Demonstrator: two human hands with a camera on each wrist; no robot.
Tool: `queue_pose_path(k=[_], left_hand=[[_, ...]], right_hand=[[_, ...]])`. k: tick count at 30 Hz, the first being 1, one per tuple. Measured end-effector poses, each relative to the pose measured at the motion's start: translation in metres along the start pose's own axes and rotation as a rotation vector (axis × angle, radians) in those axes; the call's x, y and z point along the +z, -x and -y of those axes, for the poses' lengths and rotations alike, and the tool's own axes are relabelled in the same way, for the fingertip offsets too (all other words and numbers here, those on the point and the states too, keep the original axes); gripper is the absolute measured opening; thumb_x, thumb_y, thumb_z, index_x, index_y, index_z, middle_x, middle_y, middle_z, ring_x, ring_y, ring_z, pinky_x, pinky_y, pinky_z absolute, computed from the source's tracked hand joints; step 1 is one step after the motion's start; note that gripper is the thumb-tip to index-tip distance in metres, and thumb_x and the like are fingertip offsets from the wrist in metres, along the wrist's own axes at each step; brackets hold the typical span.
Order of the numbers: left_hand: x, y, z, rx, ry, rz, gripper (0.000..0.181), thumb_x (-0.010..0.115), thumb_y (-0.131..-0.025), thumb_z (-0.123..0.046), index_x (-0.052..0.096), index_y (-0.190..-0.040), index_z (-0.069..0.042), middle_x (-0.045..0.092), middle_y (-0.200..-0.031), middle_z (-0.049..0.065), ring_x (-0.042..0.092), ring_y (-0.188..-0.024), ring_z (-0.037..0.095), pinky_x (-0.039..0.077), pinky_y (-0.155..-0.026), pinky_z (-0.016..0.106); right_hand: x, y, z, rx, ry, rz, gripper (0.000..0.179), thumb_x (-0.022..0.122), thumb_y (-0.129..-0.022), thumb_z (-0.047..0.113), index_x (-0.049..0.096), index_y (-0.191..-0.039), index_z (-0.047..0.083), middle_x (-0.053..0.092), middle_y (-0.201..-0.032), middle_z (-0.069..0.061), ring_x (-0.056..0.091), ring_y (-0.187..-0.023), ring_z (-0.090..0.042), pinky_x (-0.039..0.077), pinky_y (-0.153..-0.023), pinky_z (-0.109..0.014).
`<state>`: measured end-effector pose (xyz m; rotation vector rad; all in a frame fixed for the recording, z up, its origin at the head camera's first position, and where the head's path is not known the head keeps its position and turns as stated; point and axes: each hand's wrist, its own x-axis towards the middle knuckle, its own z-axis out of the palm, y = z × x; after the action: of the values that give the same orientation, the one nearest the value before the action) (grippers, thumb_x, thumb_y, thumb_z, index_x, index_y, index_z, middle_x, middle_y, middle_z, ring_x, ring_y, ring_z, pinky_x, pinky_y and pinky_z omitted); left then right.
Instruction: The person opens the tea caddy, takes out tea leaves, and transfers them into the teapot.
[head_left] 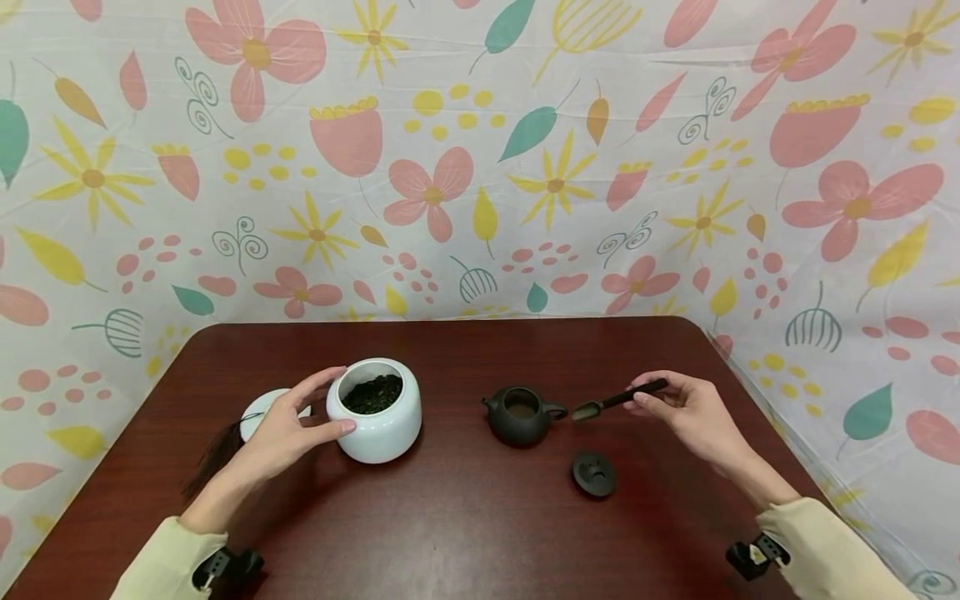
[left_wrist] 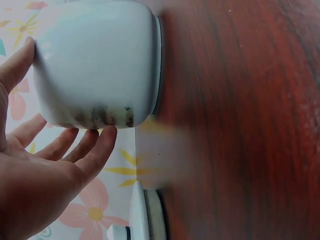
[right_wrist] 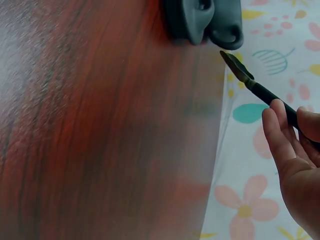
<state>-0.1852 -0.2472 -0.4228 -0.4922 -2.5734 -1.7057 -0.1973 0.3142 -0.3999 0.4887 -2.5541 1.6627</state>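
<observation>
A white jar (head_left: 384, 429) of dark green tea leaves (head_left: 372, 394) stands on the table at left centre. My left hand (head_left: 288, 425) holds its left side, thumb low at the front and fingers near the back rim; the left wrist view shows several fingertips (left_wrist: 107, 132) against the wall of the jar. My right hand (head_left: 693, 414) pinches the dark handle of a small tea scoop (head_left: 626, 397). The scoop's tip points left, close to the handle of a black teapot (head_left: 517, 427). The teapot stands uncovered, its spout to the left.
In front of the teapot lies its round black lid (head_left: 593, 475). The jar's white lid (head_left: 258, 408), with a dark tassel (head_left: 217, 454), rests behind my left hand. A floral cloth (head_left: 480, 167) hangs beyond the dark wooden table (head_left: 450, 533).
</observation>
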Motion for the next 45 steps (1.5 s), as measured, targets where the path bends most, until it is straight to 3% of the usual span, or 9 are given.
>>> queue_pose_path(k=[5,11,18,24,30,37,45], left_hand=[[0.0,-0.003,0.002,-0.012,0.007,0.021,0.078,0.084,-0.093,-0.015,0.044,-0.16,-0.01,0.052,-0.153,0.016,0.05,-0.138,0.041,0.052,-0.098,0.029],[-0.001,-0.004,0.004,-0.029,0.025,0.054,0.079,0.083,-0.095,-0.017,0.041,-0.162,-0.011,0.045,-0.16,0.014,0.043,-0.146,0.039,0.048,-0.104,0.031],[-0.001,-0.005,0.005,-0.021,0.043,0.043,0.078,0.083,-0.094,-0.015,0.043,-0.161,-0.012,0.046,-0.16,0.014,0.043,-0.147,0.038,0.046,-0.101,0.022],[0.0,-0.006,0.005,-0.019,0.048,0.039,0.077,0.083,-0.094,-0.015,0.044,-0.161,-0.013,0.047,-0.159,0.014,0.043,-0.146,0.038,0.047,-0.101,0.023],[0.001,-0.007,0.005,-0.022,0.042,0.037,0.078,0.083,-0.094,-0.016,0.044,-0.161,-0.012,0.048,-0.158,0.014,0.044,-0.146,0.038,0.047,-0.101,0.025],[0.0,-0.007,0.003,-0.032,0.043,0.045,0.078,0.083,-0.094,-0.017,0.043,-0.161,-0.013,0.047,-0.159,0.013,0.045,-0.145,0.037,0.047,-0.101,0.025],[-0.003,-0.003,0.001,-0.032,0.059,0.038,0.077,0.084,-0.093,-0.015,0.045,-0.16,-0.013,0.049,-0.157,0.014,0.046,-0.144,0.037,0.05,-0.099,0.025]], right_hand=[[0.002,-0.003,0.007,0.007,0.034,-0.007,0.022,0.066,-0.105,0.004,0.066,-0.123,-0.007,0.07,-0.113,-0.026,0.077,-0.097,-0.023,0.06,-0.083,-0.03],[0.0,-0.008,0.02,-0.004,0.094,-0.064,0.021,0.067,-0.105,0.006,0.068,-0.124,-0.003,0.074,-0.106,-0.024,0.077,-0.091,-0.015,0.059,-0.081,-0.025],[0.002,-0.014,0.04,-0.039,0.08,-0.08,0.024,0.067,-0.106,0.01,0.068,-0.126,-0.002,0.073,-0.109,-0.023,0.077,-0.094,-0.015,0.058,-0.085,-0.024],[0.011,-0.026,0.057,-0.076,0.06,-0.066,0.023,0.066,-0.106,0.009,0.068,-0.126,-0.003,0.072,-0.112,-0.023,0.076,-0.097,-0.015,0.058,-0.087,-0.025],[0.031,-0.043,0.076,-0.115,0.02,-0.01,0.02,0.065,-0.106,0.008,0.068,-0.123,-0.002,0.072,-0.113,-0.021,0.075,-0.098,-0.02,0.059,-0.087,-0.029],[0.064,-0.068,0.1,-0.147,0.025,0.055,0.017,0.067,-0.105,0.01,0.071,-0.121,0.005,0.074,-0.113,-0.011,0.074,-0.098,-0.023,0.059,-0.081,-0.03],[0.099,-0.091,0.121,-0.177,-0.043,0.159,0.016,0.066,-0.106,0.008,0.071,-0.121,0.005,0.07,-0.118,-0.011,0.073,-0.098,-0.023,0.059,-0.087,-0.038]])
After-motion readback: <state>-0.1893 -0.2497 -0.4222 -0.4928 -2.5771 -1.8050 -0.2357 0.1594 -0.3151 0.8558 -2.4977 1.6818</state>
